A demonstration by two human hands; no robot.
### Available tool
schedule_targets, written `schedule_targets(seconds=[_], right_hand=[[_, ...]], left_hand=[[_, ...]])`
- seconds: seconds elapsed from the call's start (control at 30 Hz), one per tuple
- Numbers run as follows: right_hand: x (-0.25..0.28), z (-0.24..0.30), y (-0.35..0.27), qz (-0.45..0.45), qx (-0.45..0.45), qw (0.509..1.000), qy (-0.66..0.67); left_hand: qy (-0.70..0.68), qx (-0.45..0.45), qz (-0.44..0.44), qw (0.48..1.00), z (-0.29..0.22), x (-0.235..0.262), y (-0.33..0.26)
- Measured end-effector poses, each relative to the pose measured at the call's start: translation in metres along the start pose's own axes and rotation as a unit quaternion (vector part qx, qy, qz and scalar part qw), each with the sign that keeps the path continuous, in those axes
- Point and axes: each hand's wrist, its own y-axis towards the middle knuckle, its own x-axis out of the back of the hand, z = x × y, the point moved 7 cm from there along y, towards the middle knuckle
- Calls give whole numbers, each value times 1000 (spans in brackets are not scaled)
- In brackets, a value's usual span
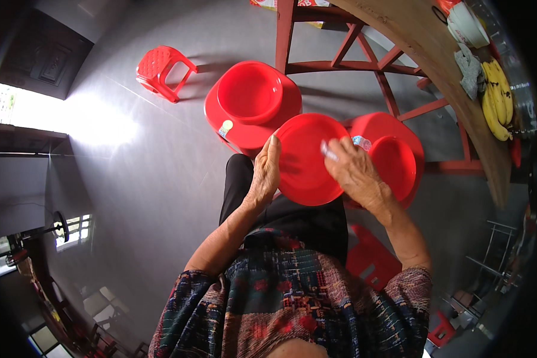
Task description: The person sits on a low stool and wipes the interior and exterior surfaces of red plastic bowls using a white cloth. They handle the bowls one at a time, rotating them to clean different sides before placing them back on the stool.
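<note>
Over my lap I hold a round, shallow red plastic dish (309, 173) up on its side, its broad face toward me. My left hand (266, 173) grips its left edge, thumb along the rim. On the dish's right part my right hand (353, 173) has its fingers closed on a small whitish thing (328, 151), too blurred to name. Beyond the dish, a red basin (250, 89) sits on a red plastic stool (240, 136). To the right, partly behind my right hand, a second red basin (397, 167) rests on another red stool (413, 138).
A small red stool (161, 68) stands on the grey floor at the far left. At right is a wooden table (423, 51) with red legs, bearing bananas (496, 98), a grey cloth (469, 70) and a white container (466, 25). A red chair (370, 259) is beside my right hip.
</note>
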Motion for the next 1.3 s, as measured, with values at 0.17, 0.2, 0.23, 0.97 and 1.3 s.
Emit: schedule_targets(seconds=[0.17, 0.2, 0.23, 0.97, 1.3], right_hand=[[38, 7, 28, -281, 63, 957, -38], [32, 2, 29, -262, 42, 962, -63], [26, -4, 29, -243, 20, 966, -88], [-41, -35, 34, -325, -353, 774, 413], [-7, 29, 52, -280, -105, 814, 498]], left_hand=[[-4, 19, 21, 1000, 18, -2, 8], [-7, 18, 23, 1000, 14, -4, 8], [-10, 17, 23, 1000, 11, -6, 7], [-81, 36, -72, 993, 28, -6, 6], [-84, 34, -20, 996, 23, 4, 9]])
